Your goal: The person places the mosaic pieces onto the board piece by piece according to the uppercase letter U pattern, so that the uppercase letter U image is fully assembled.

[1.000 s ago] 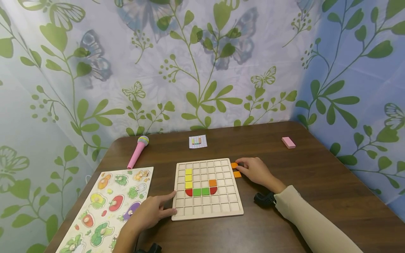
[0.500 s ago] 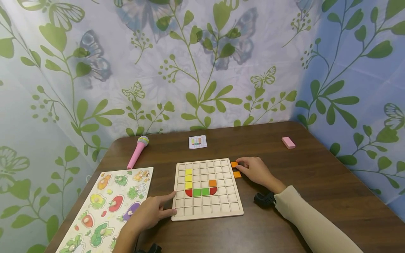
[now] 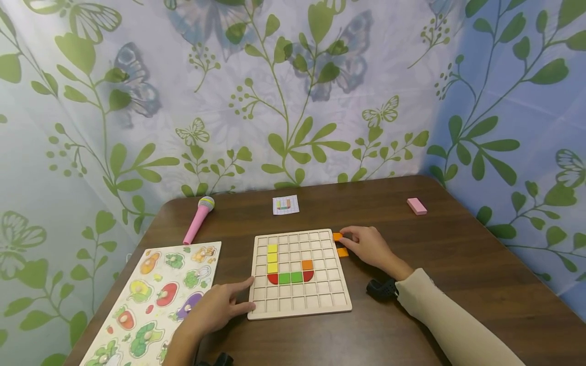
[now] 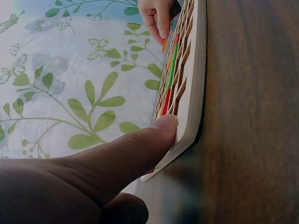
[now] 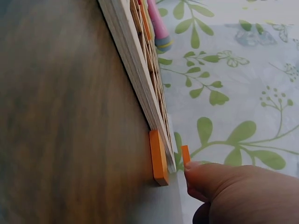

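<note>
A wooden grid board (image 3: 316, 302) lies on the table with yellow tiles (image 3: 272, 257), green tiles (image 3: 290, 277), red rounded tiles (image 3: 309, 276) and one orange tile (image 3: 307, 265) forming a U-like outline. At the board's left edge, my left hand (image 3: 217, 308) touches it with outstretched index finger and thumb. Beyond the right edge, my right hand (image 3: 370, 247) pinches an orange square tile (image 5: 185, 153), raised above the table in the right wrist view. A second loose orange tile (image 3: 342, 252) rests on the table beside the board's right edge, just below that hand.
A small pattern card (image 3: 286, 205) lies behind the board. To its left is a pink toy microphone (image 3: 199, 218), and at the far right a pink block (image 3: 417, 206). A vegetable puzzle board (image 3: 153, 290) covers the table's left side, partly under my left forearm.
My right hand has shifted very slightly up and toward the board with the pinched orange tile. The left hand stays at the board's left edge.
</note>
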`<state>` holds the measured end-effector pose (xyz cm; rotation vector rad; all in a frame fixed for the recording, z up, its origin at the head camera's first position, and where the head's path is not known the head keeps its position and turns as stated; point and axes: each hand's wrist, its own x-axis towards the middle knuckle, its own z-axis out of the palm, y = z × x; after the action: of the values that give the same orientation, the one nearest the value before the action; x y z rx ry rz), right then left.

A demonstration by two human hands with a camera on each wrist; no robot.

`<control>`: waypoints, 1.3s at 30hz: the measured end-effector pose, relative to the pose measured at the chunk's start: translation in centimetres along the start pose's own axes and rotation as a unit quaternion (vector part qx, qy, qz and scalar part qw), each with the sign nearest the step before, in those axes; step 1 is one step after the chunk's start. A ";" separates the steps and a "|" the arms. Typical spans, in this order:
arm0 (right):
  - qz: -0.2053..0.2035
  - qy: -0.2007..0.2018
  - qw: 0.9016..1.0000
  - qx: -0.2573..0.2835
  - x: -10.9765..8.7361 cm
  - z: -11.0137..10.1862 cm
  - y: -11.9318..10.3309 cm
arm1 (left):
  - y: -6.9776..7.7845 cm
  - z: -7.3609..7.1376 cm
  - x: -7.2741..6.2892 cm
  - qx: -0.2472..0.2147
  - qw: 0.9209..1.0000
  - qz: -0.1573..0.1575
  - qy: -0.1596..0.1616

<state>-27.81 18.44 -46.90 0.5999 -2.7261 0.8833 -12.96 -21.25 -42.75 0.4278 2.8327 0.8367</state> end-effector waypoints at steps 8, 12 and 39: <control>0.001 -0.002 1.000 0.008 0.1 0.0 -0.4 | -0.1 0.1 0.1 -0.002 1.000 -0.006 -0.002; -0.002 -0.002 1.000 0.013 0.1 0.2 -0.7 | -0.1 0.1 0.0 -0.001 1.000 -0.004 0.000; -0.039 -0.033 0.997 0.054 0.2 2.5 -4.7 | -0.1 0.0 0.0 -0.007 1.000 -0.003 -0.003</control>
<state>-26.10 13.45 -46.46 0.7640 -2.7055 1.0133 -12.96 -21.29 -42.80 0.4189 2.8194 0.8516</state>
